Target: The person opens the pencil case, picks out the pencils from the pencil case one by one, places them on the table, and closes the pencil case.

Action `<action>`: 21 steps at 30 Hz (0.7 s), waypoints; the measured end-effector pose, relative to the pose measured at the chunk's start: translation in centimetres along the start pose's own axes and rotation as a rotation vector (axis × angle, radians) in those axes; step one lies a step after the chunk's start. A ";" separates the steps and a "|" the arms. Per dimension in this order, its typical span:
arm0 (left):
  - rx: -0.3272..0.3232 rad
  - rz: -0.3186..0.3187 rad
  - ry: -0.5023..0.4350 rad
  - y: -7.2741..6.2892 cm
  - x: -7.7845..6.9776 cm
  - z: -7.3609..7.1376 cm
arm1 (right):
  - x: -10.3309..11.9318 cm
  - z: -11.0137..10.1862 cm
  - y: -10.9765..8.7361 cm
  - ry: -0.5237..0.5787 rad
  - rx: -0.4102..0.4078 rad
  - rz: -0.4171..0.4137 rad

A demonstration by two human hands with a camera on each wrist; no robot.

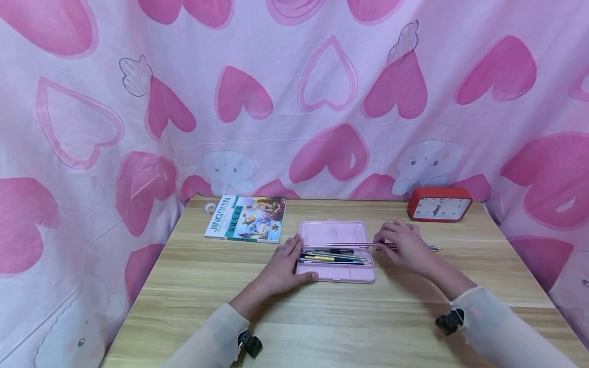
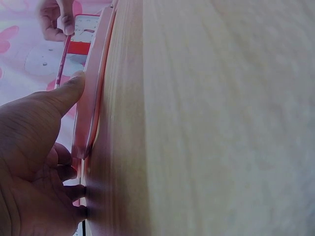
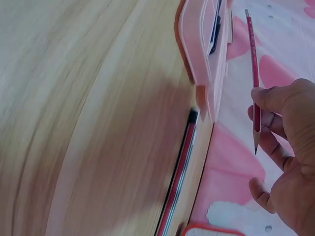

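Note:
An opened pink pencil case (image 1: 333, 232) lies on the table with several pens and pencils (image 1: 333, 257) in it. At its left end my left hand (image 1: 286, 268) holds the case, thumb on the front edge and fingers along the side. My right hand (image 1: 402, 244) pinches a dark red pencil (image 3: 254, 64) between thumb and fingers, above the table by the case's right end. In the right wrist view its sharpened tip points down and its eraser end up. A red and black striped pencil (image 3: 179, 177) lies on the table beneath that hand.
A picture book (image 1: 248, 219) lies at the back left, with a small tape roll (image 1: 210, 207) beside it. A red alarm clock (image 1: 439, 204) stands at the back right. Behind the wooden table (image 1: 331, 322) hangs a pink heart-patterned curtain (image 1: 285, 128).

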State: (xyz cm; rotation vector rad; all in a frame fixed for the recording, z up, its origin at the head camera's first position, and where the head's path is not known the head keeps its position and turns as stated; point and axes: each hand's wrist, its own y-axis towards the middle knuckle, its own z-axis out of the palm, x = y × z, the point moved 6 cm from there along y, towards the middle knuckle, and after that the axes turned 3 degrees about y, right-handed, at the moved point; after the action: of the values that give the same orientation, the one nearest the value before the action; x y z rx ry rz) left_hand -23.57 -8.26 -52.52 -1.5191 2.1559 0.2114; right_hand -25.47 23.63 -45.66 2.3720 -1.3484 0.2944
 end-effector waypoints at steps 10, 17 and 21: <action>-0.005 -0.001 -0.006 0.0 0.1 0.1 | -2.3 -1.5 -2.0 -0.013 -0.024 0.062; -0.005 -0.001 -0.014 0.0 0.2 0.3 | -4.2 -2.3 -3.4 -0.019 -0.028 0.102; -0.001 -0.002 -0.015 0.0 0.2 0.2 | -5.2 -2.5 -4.1 -0.014 -0.032 0.117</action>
State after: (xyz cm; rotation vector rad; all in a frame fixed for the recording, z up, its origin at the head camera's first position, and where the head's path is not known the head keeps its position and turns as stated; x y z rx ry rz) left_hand -23.52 -8.33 -52.78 -1.5159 2.1429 0.2230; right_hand -24.57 30.68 -46.27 2.2773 -1.4908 0.2876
